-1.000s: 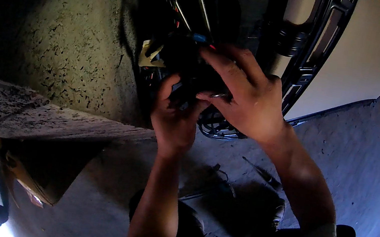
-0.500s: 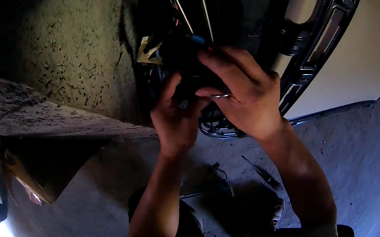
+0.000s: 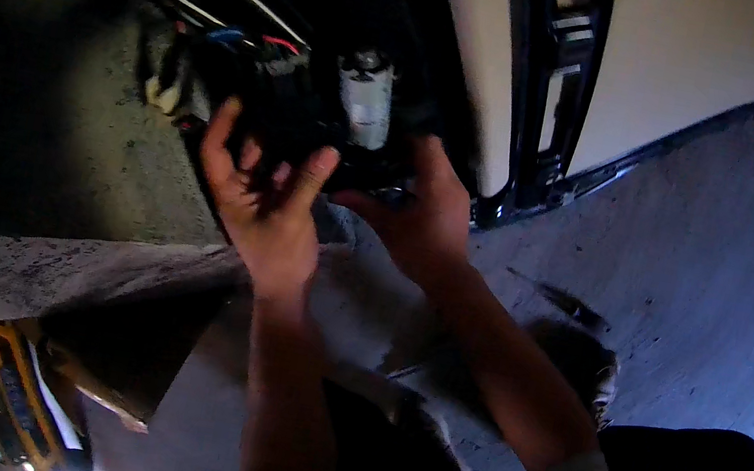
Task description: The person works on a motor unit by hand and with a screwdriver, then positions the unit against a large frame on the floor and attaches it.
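Note:
My left hand [image 3: 271, 217] is raised in front of a dark vehicle interior, its thumb and forefinger spread and the other fingers bent. Nothing clear shows in it. To its right, my right hand [image 3: 435, 221] bends its thumb and fingers around a dark area with a small metallic glint. What it grips there is too dark to make out. Just beyond and between both hands stands a pale grey cylinder [image 3: 366, 108] with a dark top. Past the left hand, a wiring bundle shows a blue sleeve [image 3: 226, 35] and a red wire [image 3: 282, 44].
A cream door panel [image 3: 680, 87] with a black edge frame stands at right. At left is a rough, worn floor covering [image 3: 59, 149]. On the concrete floor lie a dark slender tool [image 3: 571, 305], a dark box [image 3: 131, 344] and an orange-and-black case [image 3: 16, 394].
My view has shifted, showing the grey cylinder. My hands have moved apart; the left has spread its fingers. The shiny metal piece at my right fingers is now barely visible.

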